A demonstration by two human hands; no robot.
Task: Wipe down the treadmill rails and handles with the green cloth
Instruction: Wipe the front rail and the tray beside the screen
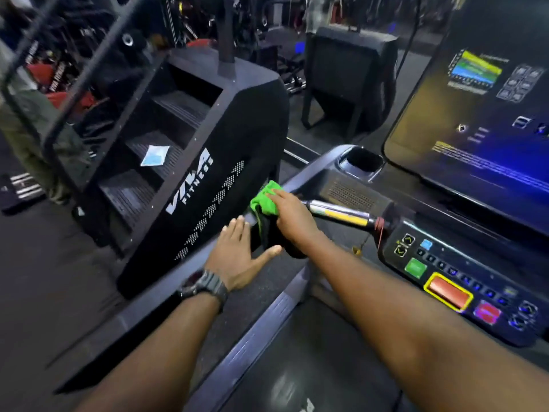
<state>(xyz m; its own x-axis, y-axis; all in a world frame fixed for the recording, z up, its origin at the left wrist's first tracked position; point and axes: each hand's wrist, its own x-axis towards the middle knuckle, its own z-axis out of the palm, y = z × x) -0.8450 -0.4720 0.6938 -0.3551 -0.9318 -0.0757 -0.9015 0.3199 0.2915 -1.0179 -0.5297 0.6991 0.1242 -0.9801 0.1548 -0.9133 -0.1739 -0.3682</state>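
My right hand [292, 217] presses a bright green cloth [263, 200] onto the left end of the treadmill's handle bar, where the bar meets the left rail. The silver and yellow handle [341, 214] runs from the cloth rightward to the console. A dark part of the cloth hangs below my right hand. My left hand [237, 255], with a watch on its wrist, is open with fingers spread and lies flat against the left rail [303, 179] just below the cloth.
The control panel [463, 281] with green and red buttons sits to the right, below a lit screen [475, 114]. A black stair-climber machine [190, 162] stands close on the left. The treadmill belt [312, 367] lies below my arms. More gym machines fill the background.
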